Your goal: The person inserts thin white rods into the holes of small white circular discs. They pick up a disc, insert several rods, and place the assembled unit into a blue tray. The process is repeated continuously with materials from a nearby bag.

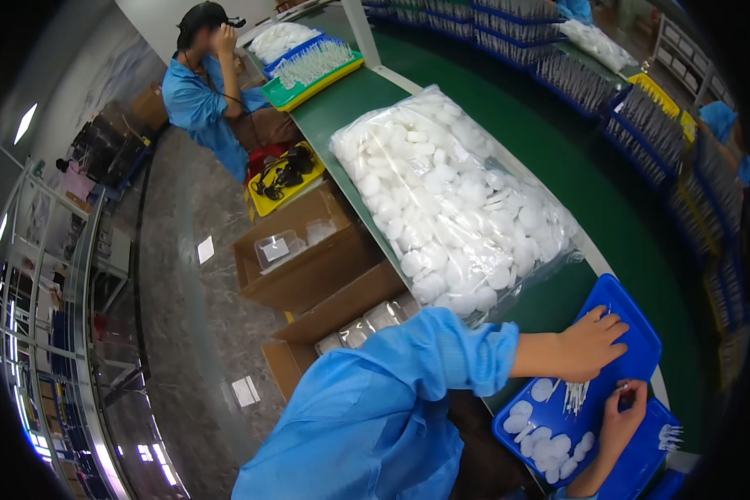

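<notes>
My left hand point(590, 343) reaches over a blue tray point(637, 310), palm down with its fingers apart. Just below it lie a bundle of thin white sticks point(575, 397) and a single white round disc point(542, 389). A loose pile of white round discs point(550, 452) fills the near left end of the tray. On the right, my right hand point(625, 408) is held over the tray with thumb and fingertips pinched together. Whatever is between those fingertips is too small to make out.
A big clear bag of white discs point(450, 200) lies on the green table point(342, 112). Open cardboard boxes point(296, 242) stand left of the table. White-tipped pieces point(669, 437) rest at another blue tray point(642, 467). A person point(212, 92) sits at the far left, near stacked trays point(312, 79).
</notes>
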The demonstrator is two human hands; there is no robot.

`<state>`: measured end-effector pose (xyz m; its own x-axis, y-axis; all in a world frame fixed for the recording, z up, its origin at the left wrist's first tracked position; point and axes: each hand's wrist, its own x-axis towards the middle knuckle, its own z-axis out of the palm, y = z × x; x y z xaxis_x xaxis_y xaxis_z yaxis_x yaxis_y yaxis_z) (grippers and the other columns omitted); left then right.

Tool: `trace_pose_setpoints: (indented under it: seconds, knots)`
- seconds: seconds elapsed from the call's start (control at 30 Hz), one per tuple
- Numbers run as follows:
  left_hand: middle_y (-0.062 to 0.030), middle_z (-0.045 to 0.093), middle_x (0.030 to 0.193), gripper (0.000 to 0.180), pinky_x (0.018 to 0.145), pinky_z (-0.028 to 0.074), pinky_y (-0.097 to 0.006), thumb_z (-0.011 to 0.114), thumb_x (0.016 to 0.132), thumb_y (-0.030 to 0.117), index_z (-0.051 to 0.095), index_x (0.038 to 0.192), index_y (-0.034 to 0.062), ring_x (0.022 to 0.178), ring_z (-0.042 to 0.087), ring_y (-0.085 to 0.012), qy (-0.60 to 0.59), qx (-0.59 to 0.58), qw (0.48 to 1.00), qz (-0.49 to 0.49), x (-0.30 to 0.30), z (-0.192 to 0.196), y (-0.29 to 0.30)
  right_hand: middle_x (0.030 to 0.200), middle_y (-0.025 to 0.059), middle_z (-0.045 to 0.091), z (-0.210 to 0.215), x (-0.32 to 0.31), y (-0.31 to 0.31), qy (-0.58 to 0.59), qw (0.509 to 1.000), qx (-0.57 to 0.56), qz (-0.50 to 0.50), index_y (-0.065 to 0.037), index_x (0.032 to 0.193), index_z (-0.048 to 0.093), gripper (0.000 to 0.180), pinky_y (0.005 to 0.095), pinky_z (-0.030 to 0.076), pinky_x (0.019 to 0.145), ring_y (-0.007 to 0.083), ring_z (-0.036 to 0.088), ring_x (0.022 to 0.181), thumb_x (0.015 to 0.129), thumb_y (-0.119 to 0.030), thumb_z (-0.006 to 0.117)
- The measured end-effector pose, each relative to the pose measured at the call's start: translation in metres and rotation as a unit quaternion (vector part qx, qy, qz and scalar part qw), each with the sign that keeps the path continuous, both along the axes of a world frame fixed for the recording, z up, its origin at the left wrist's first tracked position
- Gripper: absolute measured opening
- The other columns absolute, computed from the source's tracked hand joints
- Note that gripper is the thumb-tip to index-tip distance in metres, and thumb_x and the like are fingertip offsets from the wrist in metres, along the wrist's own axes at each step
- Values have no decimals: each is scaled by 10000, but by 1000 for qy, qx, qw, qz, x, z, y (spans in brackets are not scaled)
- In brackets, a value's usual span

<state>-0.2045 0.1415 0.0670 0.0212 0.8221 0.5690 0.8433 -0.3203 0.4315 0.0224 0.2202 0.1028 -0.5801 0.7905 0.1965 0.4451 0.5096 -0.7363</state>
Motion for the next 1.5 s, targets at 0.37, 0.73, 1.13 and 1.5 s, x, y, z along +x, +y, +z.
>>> trace_pose_setpoints:
  seconds: [0.37,0.73,1.13,1.5]
  knots:
    - [-153,674,1219,249,968,432,-470,748,791,224,797,984,74,1196,567,-333,46,29,999,6,3,-13,36,1035,89,668,-23,51,48,178,969,-168,38,21,1247,634,199,307,516,843,157,618,884,1089,-100,643]
    - [-78,664,1054,146,910,475,-397,679,863,203,758,934,104,1102,612,-276,120,-51,990,51,-33,11,20,1143,94,705,-34,1,43,204,972,-105,-49,37,1335,673,263,255,529,735,109,620,864,1119,-103,617]
    - [-44,649,1078,481,925,460,-426,851,714,305,769,1164,156,1084,593,-266,56,-213,969,-117,-71,77,-4,907,82,748,17,-34,12,165,981,-88,-47,30,1180,767,196,257,550,704,111,685,765,992,29,714]
    - [-48,635,1217,656,1004,454,-435,914,677,362,764,1282,160,1109,578,-293,90,-168,977,-93,-59,78,4,992,104,795,27,-38,14,180,979,-77,-49,45,1148,764,173,249,551,713,111,712,773,982,26,717]
